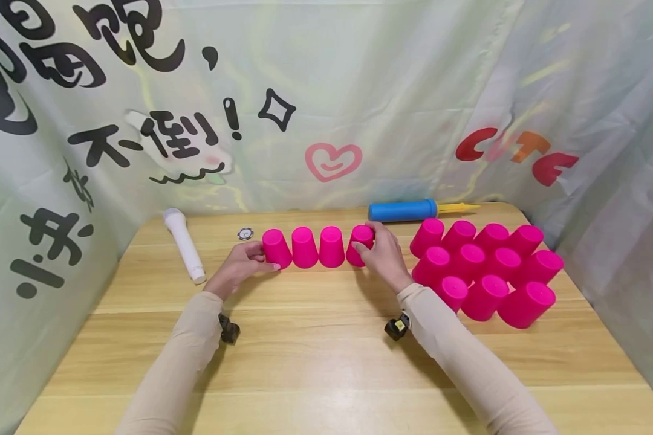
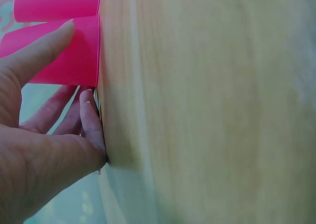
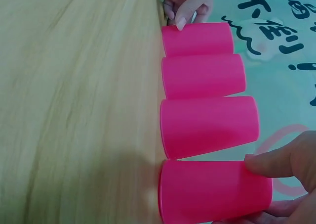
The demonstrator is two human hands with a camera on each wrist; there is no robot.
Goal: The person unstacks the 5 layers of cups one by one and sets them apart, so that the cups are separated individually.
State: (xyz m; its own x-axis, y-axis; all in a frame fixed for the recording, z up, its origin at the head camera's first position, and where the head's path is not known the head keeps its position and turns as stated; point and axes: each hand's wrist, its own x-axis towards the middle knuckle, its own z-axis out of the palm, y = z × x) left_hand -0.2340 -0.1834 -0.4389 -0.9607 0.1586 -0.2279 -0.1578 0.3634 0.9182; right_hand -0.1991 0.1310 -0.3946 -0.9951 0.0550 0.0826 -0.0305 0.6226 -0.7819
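Observation:
Four pink cups stand upside down in a row on the wooden table. My left hand (image 1: pixel 240 266) holds the leftmost cup (image 1: pixel 277 248), thumb across its front and the other fingers at its left side. At the other end, my right hand (image 1: pixel 385 254) grips the rightmost cup (image 1: pixel 361 234) near its top, as the right wrist view also shows with its thumb (image 3: pixel 271 163). Between them stand two middle cups, one on the left (image 1: pixel 304 248) and one on the right (image 1: pixel 332 246), with no hand on them.
Several more upside-down pink cups (image 1: pixel 484 296) stand grouped at the right, beside my right forearm. A blue pump (image 1: pixel 402 211) with a yellow nozzle lies at the back. A white microphone-shaped object (image 1: pixel 185 244) lies at the left, and a small round chip (image 1: pixel 245 234) is behind my left hand.

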